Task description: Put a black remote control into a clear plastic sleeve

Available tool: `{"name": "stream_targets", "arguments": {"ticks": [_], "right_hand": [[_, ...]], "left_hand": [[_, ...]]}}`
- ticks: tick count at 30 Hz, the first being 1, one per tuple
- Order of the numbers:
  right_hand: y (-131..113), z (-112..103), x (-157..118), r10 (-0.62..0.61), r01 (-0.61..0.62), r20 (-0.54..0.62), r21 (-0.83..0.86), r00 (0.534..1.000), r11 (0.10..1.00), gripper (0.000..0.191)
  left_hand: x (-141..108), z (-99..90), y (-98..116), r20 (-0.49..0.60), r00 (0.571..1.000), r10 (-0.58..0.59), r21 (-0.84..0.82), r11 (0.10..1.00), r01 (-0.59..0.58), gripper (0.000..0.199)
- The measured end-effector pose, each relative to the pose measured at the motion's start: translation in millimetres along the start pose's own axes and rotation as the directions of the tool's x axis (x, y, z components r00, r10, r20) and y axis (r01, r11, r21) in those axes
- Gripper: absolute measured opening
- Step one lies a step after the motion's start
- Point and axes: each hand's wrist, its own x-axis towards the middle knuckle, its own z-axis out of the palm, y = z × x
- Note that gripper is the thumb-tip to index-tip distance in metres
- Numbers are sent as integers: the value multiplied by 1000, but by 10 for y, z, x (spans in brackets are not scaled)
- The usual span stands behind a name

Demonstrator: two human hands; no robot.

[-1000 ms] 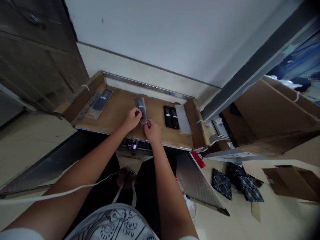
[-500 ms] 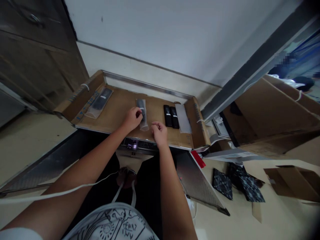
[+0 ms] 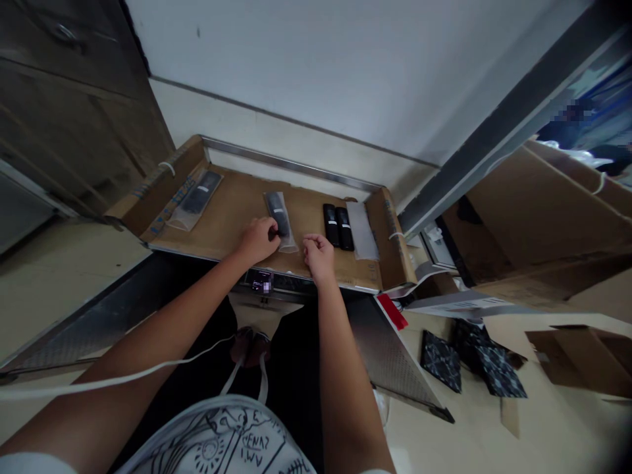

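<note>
A black remote control (image 3: 278, 209) with a small white label lies in a clear plastic sleeve (image 3: 288, 245) at mid-tray. My left hand (image 3: 257, 239) is at its lower left side, fingers curled in a pinch against its lower end. Just right of the sleeve is my right hand (image 3: 319, 257), fingers curled together with nothing visible in them. Two bare black remotes (image 3: 338, 226) lie side by side further right, beside a flat whitish sleeve (image 3: 362, 230). Another sleeved remote (image 3: 201, 192) rests at the tray's left end.
The cardboard-lined tray (image 3: 237, 197) has raised side walls and stands against a white panel (image 3: 296, 79). A large carton (image 3: 548, 224) is at the right. Dark patterned packets (image 3: 469, 359) and an open carton (image 3: 582, 362) lie on the floor. A white cord (image 3: 148, 372) crosses my left forearm.
The sleeved remote in the middle has turned slightly, its lower end swinging right. My left hand has shifted a little down and left; my right hand has moved slightly right and its fingers are more curled.
</note>
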Motion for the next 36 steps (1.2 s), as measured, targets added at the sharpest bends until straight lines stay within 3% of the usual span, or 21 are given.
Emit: {"name": "stream_targets", "arguments": {"ticks": [7, 16, 21, 26, 29, 36], "right_hand": [[-38, 28, -32, 18, -18, -9, 11, 1000, 1000, 21], [5, 27, -29, -59, 58, -12, -57, 998, 997, 23], [-11, 13, -48, -51, 51, -10, -58, 999, 997, 22], [7, 9, -47, -50, 50, 2, -42, 999, 998, 22], [27, 12, -40, -51, 52, 8, -43, 999, 998, 22], [43, 12, -26, -55, 55, 3, -23, 998, 998, 20]], "left_hand": [[-44, 22, 21, 10, 998, -63, 61, 996, 62, 14], [-124, 26, 95, 9, 997, -71, 179, 982, 68, 16], [-133, 5, 80, -1, 998, -57, 163, 985, 56, 17], [-129, -37, -14, 0, 995, 101, 146, 984, -100, 30], [-108, -84, -57, 88, 973, 212, 189, 956, -225, 33], [45, -236, -91, 264, 909, 324, 271, 879, -392, 31]]}}
